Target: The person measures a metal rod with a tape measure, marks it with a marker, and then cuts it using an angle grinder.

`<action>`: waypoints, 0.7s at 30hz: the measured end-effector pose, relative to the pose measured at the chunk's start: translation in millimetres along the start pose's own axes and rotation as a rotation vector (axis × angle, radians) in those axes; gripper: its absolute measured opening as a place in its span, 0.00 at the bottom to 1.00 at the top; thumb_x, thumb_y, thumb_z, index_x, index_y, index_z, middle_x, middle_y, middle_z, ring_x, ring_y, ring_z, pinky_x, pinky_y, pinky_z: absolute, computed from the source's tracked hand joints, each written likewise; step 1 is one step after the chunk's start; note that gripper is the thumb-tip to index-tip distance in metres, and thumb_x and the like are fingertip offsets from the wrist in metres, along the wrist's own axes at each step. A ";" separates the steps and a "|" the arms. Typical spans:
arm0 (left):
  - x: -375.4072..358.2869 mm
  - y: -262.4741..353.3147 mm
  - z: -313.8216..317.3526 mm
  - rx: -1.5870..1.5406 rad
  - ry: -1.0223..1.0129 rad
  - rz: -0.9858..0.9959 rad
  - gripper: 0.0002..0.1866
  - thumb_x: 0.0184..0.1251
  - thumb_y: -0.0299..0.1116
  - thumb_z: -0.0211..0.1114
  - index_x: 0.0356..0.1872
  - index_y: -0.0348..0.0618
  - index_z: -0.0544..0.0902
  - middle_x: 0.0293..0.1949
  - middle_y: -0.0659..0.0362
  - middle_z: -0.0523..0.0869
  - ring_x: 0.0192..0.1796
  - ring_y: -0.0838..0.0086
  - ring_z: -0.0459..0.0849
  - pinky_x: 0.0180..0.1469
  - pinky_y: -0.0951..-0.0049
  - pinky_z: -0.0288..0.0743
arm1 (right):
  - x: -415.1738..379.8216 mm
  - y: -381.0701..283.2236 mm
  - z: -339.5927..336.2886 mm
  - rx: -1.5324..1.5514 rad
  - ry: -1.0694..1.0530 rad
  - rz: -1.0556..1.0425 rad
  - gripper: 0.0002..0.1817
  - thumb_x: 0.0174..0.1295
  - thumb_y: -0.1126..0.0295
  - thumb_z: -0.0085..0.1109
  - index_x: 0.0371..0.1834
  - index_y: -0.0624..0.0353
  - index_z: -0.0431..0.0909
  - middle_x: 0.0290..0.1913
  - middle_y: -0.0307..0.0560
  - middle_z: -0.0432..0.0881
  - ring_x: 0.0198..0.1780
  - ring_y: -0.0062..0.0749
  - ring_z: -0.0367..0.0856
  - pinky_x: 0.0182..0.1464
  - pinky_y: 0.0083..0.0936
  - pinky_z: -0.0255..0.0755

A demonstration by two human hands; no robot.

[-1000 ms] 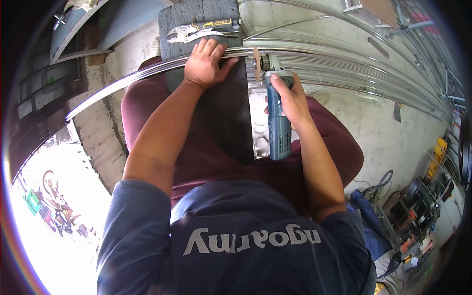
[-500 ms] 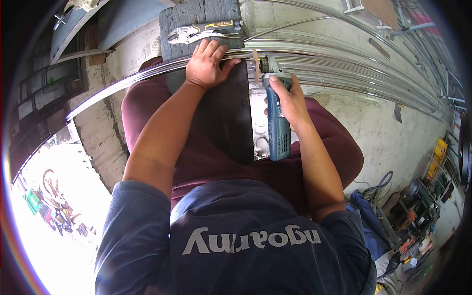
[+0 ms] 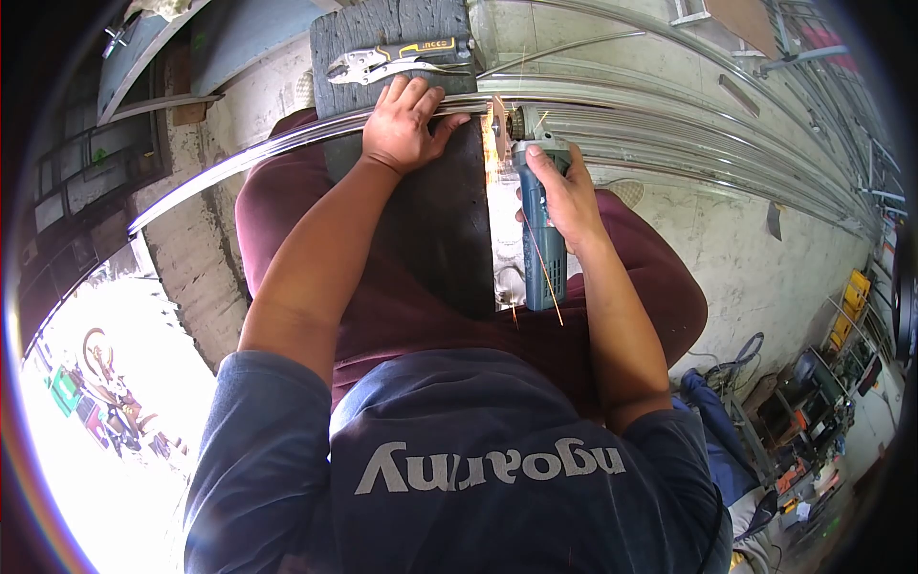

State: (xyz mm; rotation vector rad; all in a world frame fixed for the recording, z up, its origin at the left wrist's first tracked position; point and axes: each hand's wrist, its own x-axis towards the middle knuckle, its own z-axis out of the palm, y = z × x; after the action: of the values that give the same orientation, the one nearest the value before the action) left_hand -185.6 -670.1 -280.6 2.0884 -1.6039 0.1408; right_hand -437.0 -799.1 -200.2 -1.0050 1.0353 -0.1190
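My right hand (image 3: pixel 566 196) is wrapped round the body of a blue-green angle grinder (image 3: pixel 543 258). Its thin cutting disc (image 3: pixel 498 124) meets the metal bars just past the edge of a dark wooden block (image 3: pixel 430 230), and orange sparks (image 3: pixel 491 158) spray down from there. Across the block, my left hand (image 3: pixel 409 124) presses down on the long shiny metal bars (image 3: pixel 268 151), its fingers curled over them and the thumb pointing toward the disc. Locking pliers (image 3: pixel 397 62) with a black and yellow handle lie on the block beyond my left fingers.
Many long metal bars (image 3: pixel 688 134) lie on the concrete floor (image 3: pixel 688 230) to the right. A yellow spirit level (image 3: pixel 849 308) and cluttered tools stand at the far right. Metal frames (image 3: pixel 153 57) rest at the upper left. My knees flank the block.
Sparks now fly from the disc, where there were none before. The grinder has tilted very slightly against the bars. My left hand keeps its place.
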 end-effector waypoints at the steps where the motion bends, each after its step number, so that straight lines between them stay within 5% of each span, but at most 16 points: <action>1: -0.3 -0.1 0.2 0.002 0.002 0.002 0.27 0.69 0.57 0.82 0.50 0.42 0.93 0.50 0.53 0.88 0.54 0.53 0.86 0.59 0.54 0.84 | -0.4 -0.4 0.0 -0.005 0.003 0.015 0.34 0.77 0.46 0.76 0.67 0.60 0.70 0.43 0.48 0.84 0.35 0.30 0.88 0.30 0.35 0.90; 12: -0.3 -0.4 0.2 0.005 0.003 0.004 0.26 0.68 0.57 0.82 0.49 0.41 0.93 0.50 0.54 0.88 0.54 0.54 0.86 0.58 0.54 0.84 | 2.5 2.3 -0.6 -0.001 0.002 0.013 0.37 0.78 0.46 0.75 0.73 0.62 0.69 0.43 0.49 0.85 0.35 0.30 0.88 0.31 0.34 0.89; 21: 0.0 -0.8 0.5 -0.004 0.004 0.005 0.26 0.69 0.56 0.82 0.49 0.42 0.93 0.50 0.54 0.88 0.54 0.54 0.86 0.58 0.54 0.84 | 0.8 -1.5 1.9 -0.006 0.015 0.008 0.35 0.76 0.45 0.77 0.64 0.61 0.70 0.41 0.48 0.83 0.34 0.30 0.88 0.30 0.35 0.90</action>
State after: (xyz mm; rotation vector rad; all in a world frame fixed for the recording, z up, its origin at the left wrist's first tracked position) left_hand -185.0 -670.1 -281.3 2.0799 -1.6061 0.1443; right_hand -434.5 -799.2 -199.4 -1.0070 1.0536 -0.1172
